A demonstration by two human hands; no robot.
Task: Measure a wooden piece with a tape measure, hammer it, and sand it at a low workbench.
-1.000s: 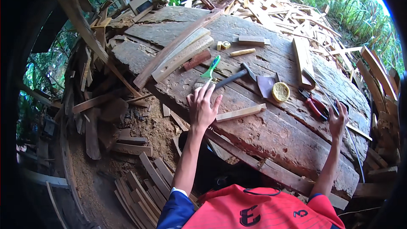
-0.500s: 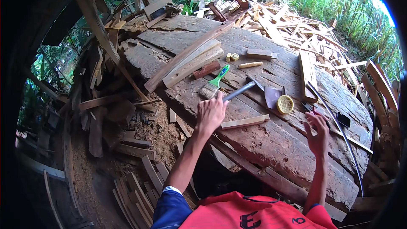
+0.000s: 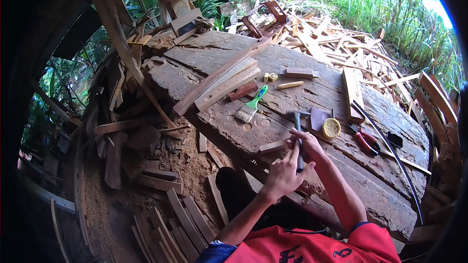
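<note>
A hammer [image 3: 299, 153] with a dark handle is held upright in front of me, its head pointing away over the bench. My right hand [image 3: 308, 144] is closed round the handle just below the head. Lower down, my left hand [image 3: 283, 177] has the handle between its thumb and fingers. Beside the hands lies a small strip of wood [image 3: 273, 146]. Past the hammer head are a folded piece of sandpaper [image 3: 318, 118] and a round yellowish disc [image 3: 331, 128]. Red-handled pliers [image 3: 366, 142] rest to the right. A green-handled paintbrush [image 3: 252, 105] lies to the left.
The worn plank bench [image 3: 336, 175] carries long boards [image 3: 226, 85], a red-brown block [image 3: 243, 90], a wooden stick [image 3: 290, 84], a thick beam [image 3: 352, 92] and a thin black rod [image 3: 390, 148]. A plastic crate [image 3: 265, 18] and piled offcuts lie beyond. Wood pieces and sawdust cover the ground at left.
My left hand has brought the hammer nearer and turned it upright. My right hand has left the pliers' side and come left onto the hammer handle. The view has shifted slightly.
</note>
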